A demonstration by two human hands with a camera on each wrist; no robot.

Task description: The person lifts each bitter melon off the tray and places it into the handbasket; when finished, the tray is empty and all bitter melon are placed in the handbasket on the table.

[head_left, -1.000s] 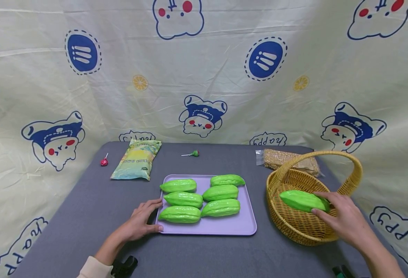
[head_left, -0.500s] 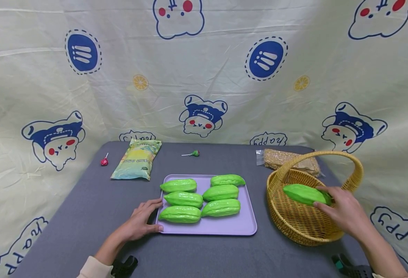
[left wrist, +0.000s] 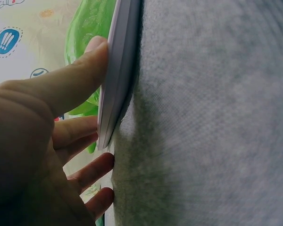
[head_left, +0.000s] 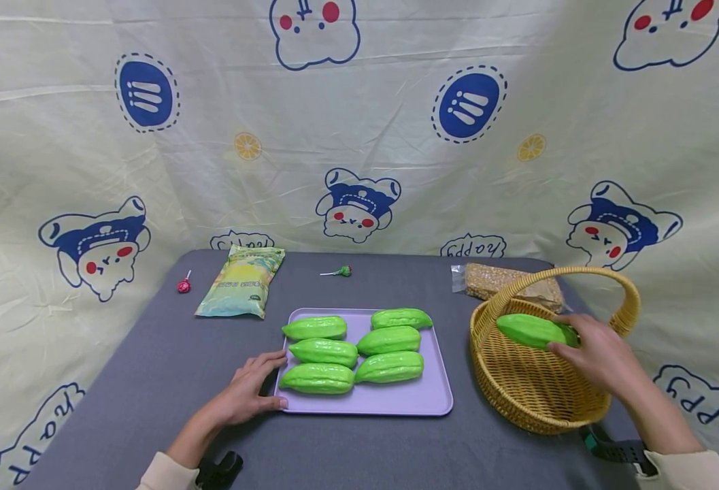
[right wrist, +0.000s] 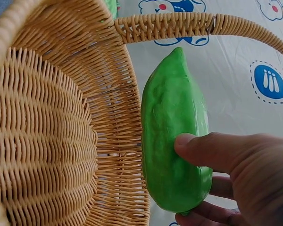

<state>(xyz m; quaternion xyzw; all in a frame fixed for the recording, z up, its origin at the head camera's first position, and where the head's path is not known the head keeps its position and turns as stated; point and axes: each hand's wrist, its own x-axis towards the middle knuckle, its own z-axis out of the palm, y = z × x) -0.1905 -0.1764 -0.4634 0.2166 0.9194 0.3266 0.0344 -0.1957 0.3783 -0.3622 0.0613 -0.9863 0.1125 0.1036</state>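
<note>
My right hand (head_left: pixel 598 350) grips a glossy green bitter melon (head_left: pixel 533 331) above the wicker basket (head_left: pixel 481 367). In the right wrist view the thumb presses on the side of the bitter melon (right wrist: pixel 172 127), and other fingers reach behind its blunt end. The basket's woven inside (right wrist: pixel 47 132) shows bare there. On the lilac tray (head_left: pixel 439 398) lie several more bitter melons (head_left: pixel 322 351) in two columns. My left hand (head_left: pixel 245 388) rests at the tray's left edge, fingers fairly straight. In the left wrist view its thumb (left wrist: pixel 80 75) lies against the tray rim (left wrist: pixel 118 61), and lower fingertips touch the cloth.
Behind the basket lies a clear bag of grains (head_left: pixel 488 279), and the basket's handle (head_left: pixel 555 272) arches over its opening. Farther back are a yellow-green packet (head_left: pixel 239 282), a red lollipop (head_left: pixel 184 285) and a green lollipop (head_left: pixel 344 271). A printed curtain (head_left: pixel 359 136) hangs behind the grey table (head_left: pixel 359 446).
My right hand has carried the bitter melon from low in the basket up toward its back side. The left hand and the tray have stayed in place.
</note>
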